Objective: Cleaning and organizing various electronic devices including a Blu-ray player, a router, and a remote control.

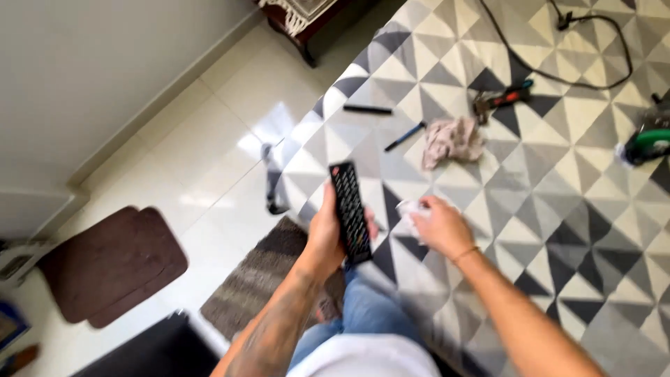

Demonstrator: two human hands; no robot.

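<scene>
Two bare hands are working above a grey and white triangle-patterned rug. The left hand is gripping a long black remote control by its lower end, fingers wrapped round the back and the thumb lying along the side, so the button face is pointing up. The right hand is closing its fingers on a small crumpled white wipe just beside the remote. The remote is looking light and rigid, with smooth plastic that could slip, so a hold low on the body, clear of the buttons, seems soundest. The wipe is soft and will bunch under any pinch. Farther out on the rug are lying a pinkish rag, a black pen and a blue pen.
</scene>
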